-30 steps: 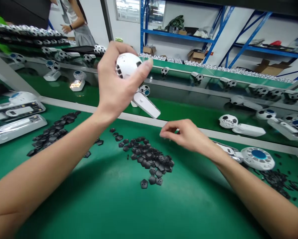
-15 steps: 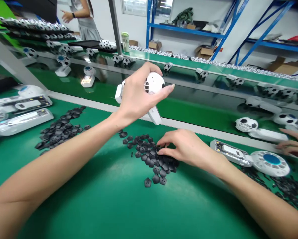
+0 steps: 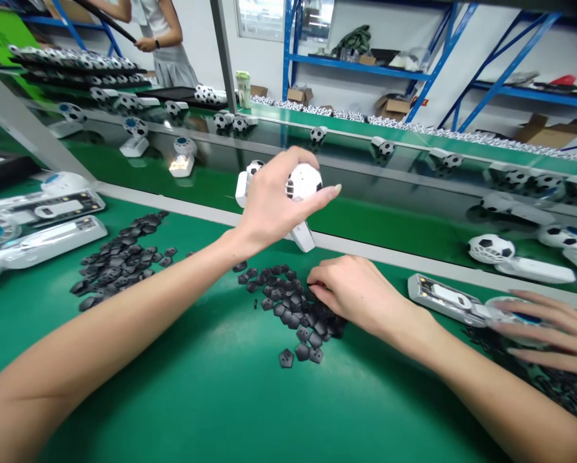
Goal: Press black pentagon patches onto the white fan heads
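My left hand [image 3: 276, 202] is closed around the white head of a handheld fan [image 3: 305, 181] with black soccer-ball patches, held up over the bench's far edge. The fan's white handle [image 3: 302, 236] points downward beneath my palm. My right hand [image 3: 356, 286] is at the upper right side of a pile of black pentagon pieces [image 3: 293, 302]. Its thumb and index finger are pinched on a small black pentagon piece [image 3: 311, 287], mostly hidden by the fingertips. Several loose pentagons lie at the pile's near edge.
Another pile of black pieces [image 3: 119, 263] and white fan bodies [image 3: 51, 241] lie left. At right, a co-worker's hand [image 3: 553, 328] reaches over an opened fan [image 3: 442, 301]. Beyond the bench edge, soccer-ball fans [image 3: 491, 249] lie on a green conveyor belt [image 3: 389, 225].
My right fingertips have closed together at the pile. My left hand and fan appear slightly lower. The co-worker's hand has moved left over the opened fan. A person behind now holds a dark tray-like object.
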### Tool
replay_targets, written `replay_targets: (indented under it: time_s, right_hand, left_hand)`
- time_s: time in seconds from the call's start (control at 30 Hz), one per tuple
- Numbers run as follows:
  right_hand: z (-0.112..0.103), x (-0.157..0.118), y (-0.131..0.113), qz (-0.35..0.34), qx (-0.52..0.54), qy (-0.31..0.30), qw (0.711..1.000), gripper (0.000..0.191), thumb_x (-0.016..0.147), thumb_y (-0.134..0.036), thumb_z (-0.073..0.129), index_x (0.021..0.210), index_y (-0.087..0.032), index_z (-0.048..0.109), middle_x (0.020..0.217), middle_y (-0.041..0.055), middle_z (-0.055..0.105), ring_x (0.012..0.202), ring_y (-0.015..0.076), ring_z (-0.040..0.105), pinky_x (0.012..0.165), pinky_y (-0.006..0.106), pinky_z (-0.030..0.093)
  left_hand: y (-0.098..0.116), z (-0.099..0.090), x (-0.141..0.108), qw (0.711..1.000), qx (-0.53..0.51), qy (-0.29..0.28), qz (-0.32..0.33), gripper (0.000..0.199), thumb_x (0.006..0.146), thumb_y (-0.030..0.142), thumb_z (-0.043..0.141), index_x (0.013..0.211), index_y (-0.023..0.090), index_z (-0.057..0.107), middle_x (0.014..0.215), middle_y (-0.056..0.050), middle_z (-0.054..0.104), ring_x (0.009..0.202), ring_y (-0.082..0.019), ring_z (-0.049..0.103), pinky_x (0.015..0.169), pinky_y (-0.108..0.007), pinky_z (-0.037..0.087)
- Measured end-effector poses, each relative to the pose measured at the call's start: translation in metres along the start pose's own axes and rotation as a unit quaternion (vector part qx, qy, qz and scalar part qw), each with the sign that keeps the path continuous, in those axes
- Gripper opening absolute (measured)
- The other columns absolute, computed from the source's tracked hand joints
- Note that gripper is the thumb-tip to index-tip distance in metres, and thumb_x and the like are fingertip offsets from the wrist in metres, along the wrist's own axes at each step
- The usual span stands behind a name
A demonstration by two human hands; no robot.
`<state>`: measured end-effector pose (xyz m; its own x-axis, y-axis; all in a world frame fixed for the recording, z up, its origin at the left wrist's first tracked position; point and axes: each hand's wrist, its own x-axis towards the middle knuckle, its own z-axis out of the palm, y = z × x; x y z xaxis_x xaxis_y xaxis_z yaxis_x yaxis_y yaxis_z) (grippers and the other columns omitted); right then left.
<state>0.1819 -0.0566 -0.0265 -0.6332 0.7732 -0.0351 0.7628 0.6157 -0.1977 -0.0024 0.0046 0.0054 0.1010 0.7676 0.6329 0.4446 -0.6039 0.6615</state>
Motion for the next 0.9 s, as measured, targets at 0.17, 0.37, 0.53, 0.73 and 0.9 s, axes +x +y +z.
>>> replay_targets:
  time_s: [0.17,0.37,0.53,0.73,0.9]
  right_hand:
    - [-0.01,0.002,0.01,0.039,0.112,0.044,0.992,0.019,0.094,-0.009,0.071,0.088,-0.023,0.082,0.087,0.0039,0.082,0.081,0.0247,0.077,0.068,0.032,0.044]
    - [-0.042,-0.001,0.018,0.091,0.469,0.242,0.845,0.021,0.08,-0.038,0.091,0.078,-0.021,0.078,0.072,0.0033,0.078,0.066,0.021,0.074,0.066,0.032,0.058]
    - [-0.047,0.0,0.01,0.082,0.616,0.22,0.752,0.044,0.065,-0.05,0.101,0.074,-0.018,0.073,0.07,0.0031,0.075,0.067,0.0167,0.07,0.061,0.026,0.057]
    - [-0.048,-0.003,-0.002,0.046,0.633,0.2,0.747,0.044,0.068,-0.05,0.1,0.073,-0.019,0.07,0.069,-0.0014,0.068,0.063,0.0127,0.06,0.056,0.024,0.05]
    - [-0.054,-0.009,-0.008,0.042,0.634,0.172,0.753,0.04,0.068,-0.045,0.101,0.07,-0.019,0.071,0.067,-0.002,0.068,0.06,0.0115,0.058,0.058,0.024,0.048]
  left_hand:
    - [0.0,0.003,-0.003,0.999,-0.008,-0.022,0.039,0.033,0.106,0.051,0.058,0.106,0.024,0.077,0.112,-0.006,0.076,0.107,-0.025,0.068,0.102,-0.034,0.048]
    - [-0.003,-0.009,0.008,0.964,-0.176,-0.151,-0.129,0.036,0.092,0.055,0.069,0.088,0.019,0.075,0.085,-0.006,0.074,0.077,-0.022,0.066,0.069,-0.029,0.05]
    - [-0.005,-0.005,-0.004,0.975,-0.187,-0.096,-0.068,0.038,0.094,0.051,0.06,0.076,0.019,0.071,0.073,-0.006,0.068,0.064,-0.02,0.058,0.061,-0.031,0.044]
    - [0.011,-0.008,-0.023,0.991,-0.118,-0.058,0.012,0.046,0.101,0.058,0.051,0.081,0.025,0.077,0.07,-0.006,0.068,0.058,-0.02,0.055,0.06,-0.036,0.044]
    - [0.015,-0.015,-0.024,0.985,-0.104,-0.092,0.104,0.04,0.101,0.05,0.052,0.082,0.024,0.076,0.075,-0.007,0.073,0.061,-0.021,0.062,0.061,-0.036,0.046]
